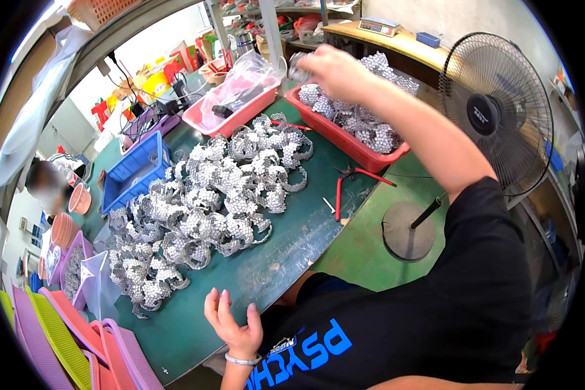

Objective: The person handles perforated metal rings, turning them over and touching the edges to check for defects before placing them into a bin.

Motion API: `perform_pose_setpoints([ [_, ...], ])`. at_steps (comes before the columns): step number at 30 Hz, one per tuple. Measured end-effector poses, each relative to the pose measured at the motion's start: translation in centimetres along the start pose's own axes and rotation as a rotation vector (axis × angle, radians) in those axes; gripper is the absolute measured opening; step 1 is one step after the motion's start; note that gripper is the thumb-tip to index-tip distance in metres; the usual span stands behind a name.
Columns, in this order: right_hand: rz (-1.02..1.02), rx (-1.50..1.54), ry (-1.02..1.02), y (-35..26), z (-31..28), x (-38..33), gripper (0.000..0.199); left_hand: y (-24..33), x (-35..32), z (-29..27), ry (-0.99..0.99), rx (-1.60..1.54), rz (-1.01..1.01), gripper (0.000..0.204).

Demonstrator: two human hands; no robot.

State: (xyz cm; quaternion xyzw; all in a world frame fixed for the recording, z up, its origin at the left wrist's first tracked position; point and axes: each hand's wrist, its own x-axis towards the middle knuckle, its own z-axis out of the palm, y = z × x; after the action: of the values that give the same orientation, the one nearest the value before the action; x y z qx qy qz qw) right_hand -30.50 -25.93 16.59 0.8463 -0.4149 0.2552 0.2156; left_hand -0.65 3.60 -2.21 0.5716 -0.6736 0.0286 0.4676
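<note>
Silver beaded strips (208, 208) crowd the worktop (292, 253); your right hand (328, 68) grips one above the red tray (361, 153), left hand (231, 325) open, empty. Snagging could spill neighbours.

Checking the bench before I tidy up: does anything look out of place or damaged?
Only the table: its front edge looks worn, with shiny scuffed patches. The red-handled pliers lie open near there, beside the silver pieces.
</note>
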Motion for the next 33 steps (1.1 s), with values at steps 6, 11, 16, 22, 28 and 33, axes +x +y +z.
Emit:
perform_pose_setpoints([
  [6,0.117,-0.214,-0.226,7.2,4.0,7.3,0.026,-1.3,-1.1,0.5,0.001,0.048,-0.039,0.053],
  [11,0.135,-0.283,-0.533,8.6,7.6,9.4,0.026,-2.1,-1.7,0.8,0.022,0.031,-0.063,0.053],
  [16,0.221,-0.268,-0.867,9.1,10.3,9.5,0.038,-2.3,-1.6,0.9,0.007,0.017,-0.047,0.053],
  [22,0.27,-0.175,-0.884,8.9,10.2,9.9,0.056,-2.4,-1.7,0.8,0.02,-0.01,-0.051,0.052],
  [28,0.274,-0.179,-0.903,7.4,10.1,9.6,0.053,-2.3,-1.7,0.6,0.017,-0.027,-0.074,0.049],
  [33,0.182,-0.183,-0.763,9.0,10.9,9.2,0.052,-2.3,-1.5,0.7,0.027,-0.069,-0.091,0.046],
])
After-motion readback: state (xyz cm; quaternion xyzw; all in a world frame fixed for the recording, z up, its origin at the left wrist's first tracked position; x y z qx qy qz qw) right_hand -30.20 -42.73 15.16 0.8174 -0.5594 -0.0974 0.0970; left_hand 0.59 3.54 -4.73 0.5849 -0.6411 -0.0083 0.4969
